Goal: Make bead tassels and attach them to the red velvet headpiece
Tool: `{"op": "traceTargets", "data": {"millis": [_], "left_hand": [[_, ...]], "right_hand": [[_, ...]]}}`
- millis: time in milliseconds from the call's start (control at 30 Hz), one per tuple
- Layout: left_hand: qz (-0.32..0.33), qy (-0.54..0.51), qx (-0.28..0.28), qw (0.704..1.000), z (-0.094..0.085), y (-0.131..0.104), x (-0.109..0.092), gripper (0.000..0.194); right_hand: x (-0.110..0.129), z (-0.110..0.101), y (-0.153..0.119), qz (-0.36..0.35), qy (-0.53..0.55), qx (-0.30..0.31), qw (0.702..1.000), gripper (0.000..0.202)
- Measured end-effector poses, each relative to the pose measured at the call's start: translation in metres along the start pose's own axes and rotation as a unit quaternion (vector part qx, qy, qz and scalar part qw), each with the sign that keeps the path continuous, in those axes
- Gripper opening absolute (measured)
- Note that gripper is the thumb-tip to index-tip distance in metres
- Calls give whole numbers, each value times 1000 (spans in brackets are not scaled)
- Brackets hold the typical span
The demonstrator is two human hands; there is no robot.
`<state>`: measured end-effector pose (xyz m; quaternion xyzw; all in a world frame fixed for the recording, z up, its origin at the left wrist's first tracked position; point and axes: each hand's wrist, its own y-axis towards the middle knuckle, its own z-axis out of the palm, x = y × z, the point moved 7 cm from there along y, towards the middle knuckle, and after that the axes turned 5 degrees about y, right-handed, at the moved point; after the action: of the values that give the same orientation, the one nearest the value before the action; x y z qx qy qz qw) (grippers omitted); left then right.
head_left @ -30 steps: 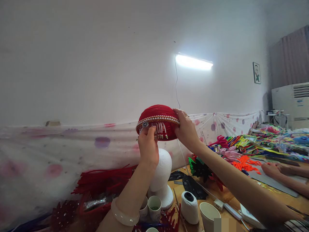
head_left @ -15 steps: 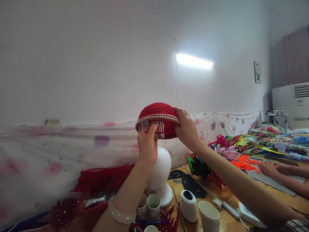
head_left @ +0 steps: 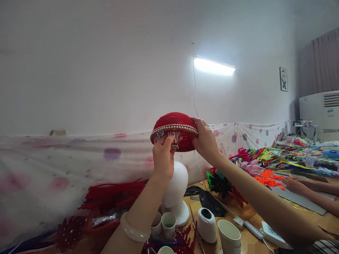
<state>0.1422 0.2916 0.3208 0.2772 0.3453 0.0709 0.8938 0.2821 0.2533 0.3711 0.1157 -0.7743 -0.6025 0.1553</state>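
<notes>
A red domed cap (head_left: 173, 119) with a beaded rim of white and gold pearls is held up above a white foam head (head_left: 178, 183). My left hand (head_left: 163, 155) pinches the front rim, where short pearl strands (head_left: 176, 144) and a round jewelled ornament (head_left: 160, 133) sit. The thumb and fingers lie over the strands and hide part of them. My right hand (head_left: 205, 139) grips the cap's right side, with its fingers partly behind it. Below the cap, the foam head stands upright and apart from it.
Around the foam head are cups (head_left: 168, 225), a white thread cone (head_left: 207, 225), a beige cup (head_left: 229, 234) and a power strip (head_left: 274, 233). Red stems (head_left: 111, 195) lie left. At right, another person's hands (head_left: 293, 184) work beside orange pieces (head_left: 267, 179).
Both hands and the cap have shifted very slightly right. My left fingers have moved across the pearl strands, gathering them closer together.
</notes>
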Motion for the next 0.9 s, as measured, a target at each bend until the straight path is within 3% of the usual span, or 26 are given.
{"op": "traceTargets", "data": {"millis": [267, 400, 500, 567, 633, 700, 767, 833, 900], "left_hand": [[-16, 21, 1, 1000, 3, 4, 4, 3], [-25, 26, 15, 999, 2, 1, 10, 10], [-51, 44, 30, 997, -7, -4, 20, 15], [-98, 77, 44, 991, -25, -5, 30, 17], [-172, 131, 46, 975, -56, -2, 43, 17], [-201, 173, 4, 964, -94, 12, 49, 9], [-195, 190, -39, 962, -126, 33, 52, 26], [-183, 187, -56, 964, -142, 55, 62, 34], [-163, 169, -54, 970, -145, 73, 76, 35]], "right_hand": [[-4, 1, -2, -6, 11, -4, 1000, 70], [-9, 6, -4, -18, 28, -13, 999, 71], [-23, 14, -7, -17, 44, -32, 998, 73], [-37, 21, -10, -13, 58, -52, 997, 76], [-53, 31, -15, -11, 71, -70, 995, 79], [-69, 44, -23, -10, 81, -83, 993, 78], [-82, 59, -32, -12, 89, -86, 992, 75], [-92, 76, -43, -17, 95, -80, 992, 73], [-97, 92, -55, -28, 98, -66, 993, 71]]}}
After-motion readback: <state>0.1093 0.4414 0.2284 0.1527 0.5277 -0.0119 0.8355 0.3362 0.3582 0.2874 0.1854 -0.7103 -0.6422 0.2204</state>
